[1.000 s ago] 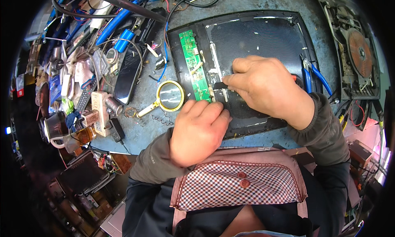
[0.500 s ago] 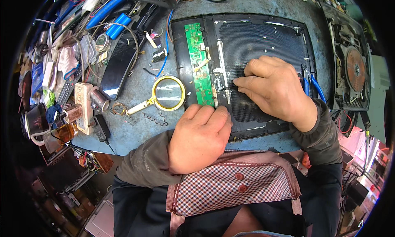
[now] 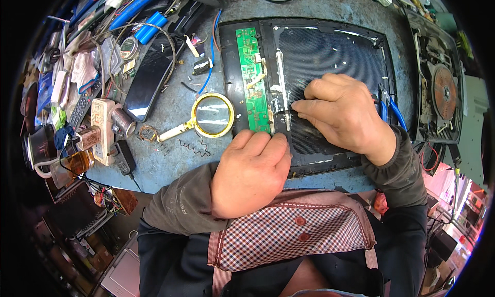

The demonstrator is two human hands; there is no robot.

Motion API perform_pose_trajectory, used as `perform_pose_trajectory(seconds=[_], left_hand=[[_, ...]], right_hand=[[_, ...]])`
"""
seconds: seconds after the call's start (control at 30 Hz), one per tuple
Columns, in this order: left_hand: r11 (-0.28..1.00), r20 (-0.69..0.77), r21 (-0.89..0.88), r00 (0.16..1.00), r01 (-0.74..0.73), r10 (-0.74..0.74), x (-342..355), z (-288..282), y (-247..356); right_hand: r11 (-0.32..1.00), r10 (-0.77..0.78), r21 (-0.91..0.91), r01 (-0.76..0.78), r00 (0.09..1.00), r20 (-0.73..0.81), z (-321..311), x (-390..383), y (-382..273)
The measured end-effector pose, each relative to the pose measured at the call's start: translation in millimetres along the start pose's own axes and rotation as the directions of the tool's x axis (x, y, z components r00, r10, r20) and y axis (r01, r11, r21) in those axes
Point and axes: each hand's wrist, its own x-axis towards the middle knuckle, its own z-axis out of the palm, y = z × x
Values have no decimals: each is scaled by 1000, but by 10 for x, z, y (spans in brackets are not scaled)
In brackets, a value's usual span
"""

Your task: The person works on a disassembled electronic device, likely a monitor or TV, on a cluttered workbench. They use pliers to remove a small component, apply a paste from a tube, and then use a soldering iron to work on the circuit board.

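Far left of the blue-grey workbench (image 3: pixel 170 158) is pure clutter: a white power strip (image 3: pixel 103 129) with plugs in it, a remote, wires, and a dark phone-like slab (image 3: pixel 147 86) lying flat. Just right of that sits a yellow-rimmed magnifying glass (image 3: pixel 212 115), handle pointing left, lying just beside the thing being worked on.

That thing is a black panel (image 3: pixel 330 60) sitting mid-bench, right in front of the person. It's a rounded-corner frame with a dark mesh-looking inner face, some white flecks and scuffs near the top edge. A narrow green circuit board (image 3: pixel 251 70) runs top to bottom along its left side, with a thin silvery strip (image 3: pixel 281 86) standing parallel just right of it.

The left hand (image 3: pixel 250 173) rests on the panel's lower left edge, fingers curled down with tips touching the bottom end of the green board. It's pressing, not wrapped around anything.

The right hand (image 3: pixel 343 114) lies over the mesh, fingers bunched together and pointing left at the silvery strip, tips pinched close; can't tell if something small is between them. Blue-handled pliers (image 3: pixel 388 109) poke out behind that hand. Far right is an opened device with a copper coil (image 3: pixel 444 93).
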Motion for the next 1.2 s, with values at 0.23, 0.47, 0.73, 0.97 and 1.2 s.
perform_pose_trajectory(seconds=[0.23,0.47,0.73,0.97,1.2], left_hand=[[1000,6,-1,1000,-1,1,20,-17,7],[1000,24,-12,1000,8,-7,25,-36,12],[1000,12,-20,1000,6,-5,18,-20,-15],[1000,-3,-20,1000,5,-5,15,-9,-25],[999,9,-33,1000,9,-9,26,-22,-10]], right_hand=[[968,-117,-218,122,992,38,40,-47,-157],[944,-14,-330,-25,993,-116,51,-123,-149],[998,6,-59,-5,1000,15,-26,-69,-82],[994,-53,99,43,993,105,-83,71,116],[948,-11,-318,-6,999,-52,49,-87,-124]])
